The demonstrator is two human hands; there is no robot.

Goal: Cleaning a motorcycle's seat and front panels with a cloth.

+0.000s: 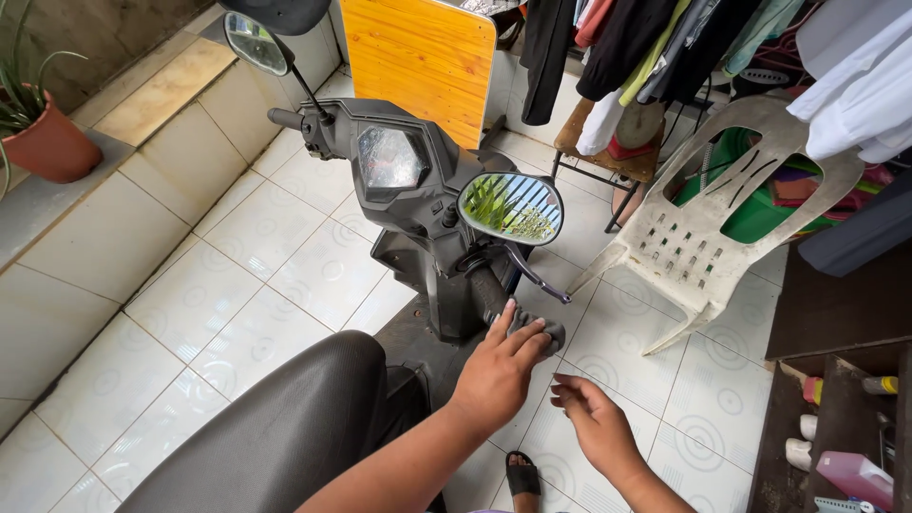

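Both hands work at the grey scooter [408, 199] parked on the white tiled floor [237, 275]. Its black seat [285, 427] fills the lower middle of the view. Left hand [499, 366] lies flat, fingers together, pressing a grey cloth [541, 330] onto the right handlebar grip [489, 290], below the oval mirror [511, 208]. Right hand [594, 423] hovers just beside it, loosely curled, holding nothing. A white plastic chair [708, 237] lies tipped nearby.
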